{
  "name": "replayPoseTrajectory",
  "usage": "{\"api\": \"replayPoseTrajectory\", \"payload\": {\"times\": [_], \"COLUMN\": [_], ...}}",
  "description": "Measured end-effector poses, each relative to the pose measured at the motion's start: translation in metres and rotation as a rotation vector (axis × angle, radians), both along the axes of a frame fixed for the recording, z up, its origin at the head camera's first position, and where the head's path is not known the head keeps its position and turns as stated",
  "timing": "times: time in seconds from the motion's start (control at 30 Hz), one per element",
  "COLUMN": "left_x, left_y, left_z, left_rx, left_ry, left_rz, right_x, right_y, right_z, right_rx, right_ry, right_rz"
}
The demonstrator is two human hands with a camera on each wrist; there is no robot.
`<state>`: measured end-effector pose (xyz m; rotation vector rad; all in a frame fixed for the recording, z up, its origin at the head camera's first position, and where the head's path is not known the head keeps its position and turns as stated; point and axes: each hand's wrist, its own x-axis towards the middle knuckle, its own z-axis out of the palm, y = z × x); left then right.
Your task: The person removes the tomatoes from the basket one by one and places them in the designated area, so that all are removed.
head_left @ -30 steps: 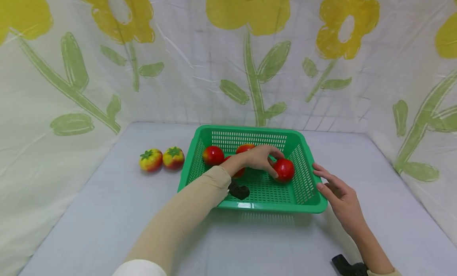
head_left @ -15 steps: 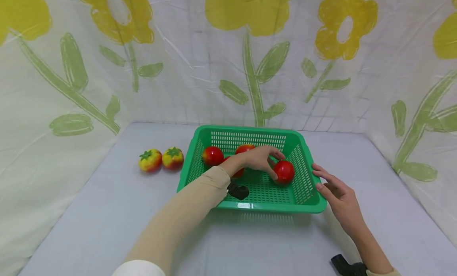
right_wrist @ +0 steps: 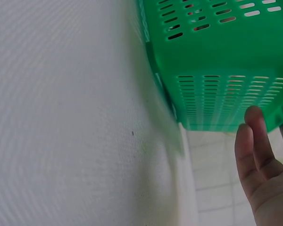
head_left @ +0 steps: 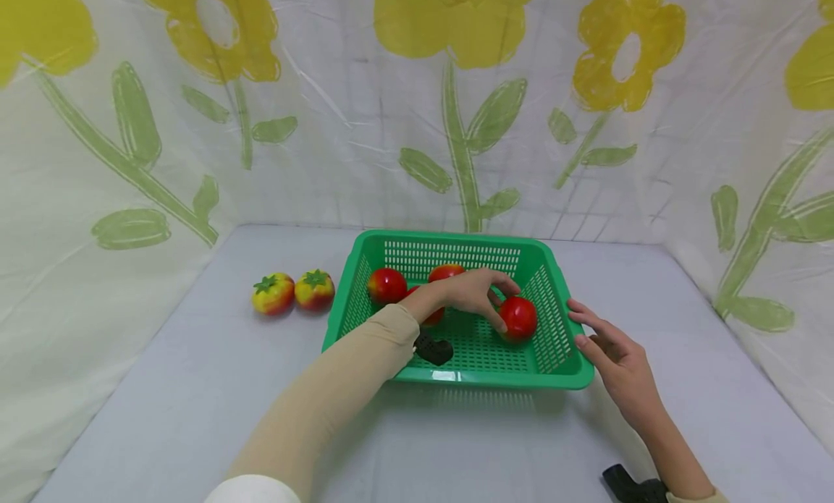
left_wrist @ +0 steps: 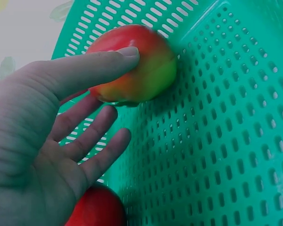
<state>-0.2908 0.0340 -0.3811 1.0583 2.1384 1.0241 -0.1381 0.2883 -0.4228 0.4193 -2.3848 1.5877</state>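
Now the red fruit [head_left: 519, 320] is sitting slightly lower in the head frame than a second ago, just right of centre, inside the right part of the green basket [head_left: 495, 380]. Left hand [head_left: 470, 289] is holding it between thumb and fingers. Right hand [head_left: 622, 369] is resting unclenched at the basket's right rim; firm contact is not showing. Three other fruits [head_left: 387, 286] are lying inside; two yellow-red ones [head_left: 315, 291] are sitting outside, left of centre. Judgement: the shift is suggesting a setting-down, release pending.
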Motion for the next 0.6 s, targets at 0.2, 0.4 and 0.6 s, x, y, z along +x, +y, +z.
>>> {"api": "replayPoseTrajectory", "payload": {"times": [0.2,0.4,0.6], "left_x": [-0.0003,0.0009,0.0022], "left_y": [0.0002,0.0005,0.0004], "left_z": [0.0008,0.0010,0.0009], "left_rx": [-0.013,-0.010,-0.001], "left_ry": [0.036,-0.013,-0.057], "left_rz": [-0.017,-0.017,-0.022], "right_x": [0.0004,0.0012,0.0004], "right_y": [-0.0008,-0.0013,-0.0001], "right_z": [0.0004,0.0011,-0.0011], "right_rx": [0.009,0.013,0.022], "right_ry": [0.003,0.001,0.004], "right_rz": [-0.012,-0.017,-0.021]}}
